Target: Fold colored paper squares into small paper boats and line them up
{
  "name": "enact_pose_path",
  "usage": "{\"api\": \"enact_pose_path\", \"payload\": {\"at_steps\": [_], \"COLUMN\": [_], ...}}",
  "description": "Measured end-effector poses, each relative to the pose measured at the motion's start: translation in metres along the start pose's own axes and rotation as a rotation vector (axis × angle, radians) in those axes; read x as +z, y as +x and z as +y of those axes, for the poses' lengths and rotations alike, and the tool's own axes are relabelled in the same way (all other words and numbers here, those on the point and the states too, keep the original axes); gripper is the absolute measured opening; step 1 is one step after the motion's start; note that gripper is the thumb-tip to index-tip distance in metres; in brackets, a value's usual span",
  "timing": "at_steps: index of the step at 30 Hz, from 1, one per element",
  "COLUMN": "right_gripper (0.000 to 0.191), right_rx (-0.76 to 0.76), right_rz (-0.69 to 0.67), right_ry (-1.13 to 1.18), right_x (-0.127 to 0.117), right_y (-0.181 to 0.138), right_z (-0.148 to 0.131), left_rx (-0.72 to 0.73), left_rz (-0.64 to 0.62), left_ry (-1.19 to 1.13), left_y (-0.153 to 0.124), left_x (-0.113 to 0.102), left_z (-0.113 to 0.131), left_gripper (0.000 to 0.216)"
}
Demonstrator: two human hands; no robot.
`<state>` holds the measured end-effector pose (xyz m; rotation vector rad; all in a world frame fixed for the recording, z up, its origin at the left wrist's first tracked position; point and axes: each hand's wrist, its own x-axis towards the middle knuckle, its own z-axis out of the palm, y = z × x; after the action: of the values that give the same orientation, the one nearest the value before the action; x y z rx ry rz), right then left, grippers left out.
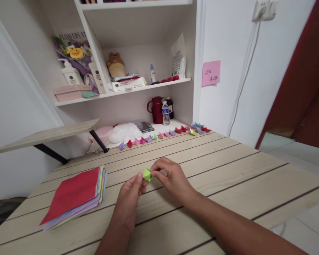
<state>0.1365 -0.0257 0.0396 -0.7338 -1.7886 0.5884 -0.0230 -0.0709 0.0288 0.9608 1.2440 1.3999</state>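
Observation:
A small piece of folded bright green origami paper (147, 174) is held just above the table between both hands. My left hand (131, 191) is closed, pinching its left side between thumb and fingers. From the right, my right hand (171, 175) grips the paper's other edge with thumb and forefinger. Along the table's far edge runs a row of small folded paper pieces (143, 140) in pink, red, purple and green. To the left of my hands lies a stack of coloured paper sheets (74, 193), a red one on top.
The wooden slatted table (228, 170) spreads under my hands. A raised wooden stand (50, 134) is at the back left. Behind the table, a white shelf holds a dark red jug (156, 110) and a water bottle (165, 114). A pink note (211, 73) is on the wall.

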Motion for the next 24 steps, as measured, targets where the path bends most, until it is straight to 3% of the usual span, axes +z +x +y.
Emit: {"api": "enact_pose_path", "payload": {"at_steps": [7, 14, 24], "right_gripper": [0.015, 0.042, 0.042], "right_rx": [-0.030, -0.012, -0.028], "right_rz": [-0.032, -0.038, -0.047], "right_ry": [0.052, 0.103, 0.099], "right_x": [0.0016, 0.0035, 0.0053], "right_y": [-0.0012, -0.0018, -0.0021], "right_z": [-0.0027, -0.0048, -0.0056], "left_rx": [-0.028, -0.073, -0.135], "left_rz": [-0.101, -0.083, -0.055], "left_ry": [-0.156, -0.297, -0.367], "left_y": [-0.0022, 0.0002, 0.0003], "left_x": [0.0028, -0.0019, -0.0018], "left_z": [0.0048, 0.0017, 0.0026], "left_gripper": [0.038, 0.035, 0.038]}}
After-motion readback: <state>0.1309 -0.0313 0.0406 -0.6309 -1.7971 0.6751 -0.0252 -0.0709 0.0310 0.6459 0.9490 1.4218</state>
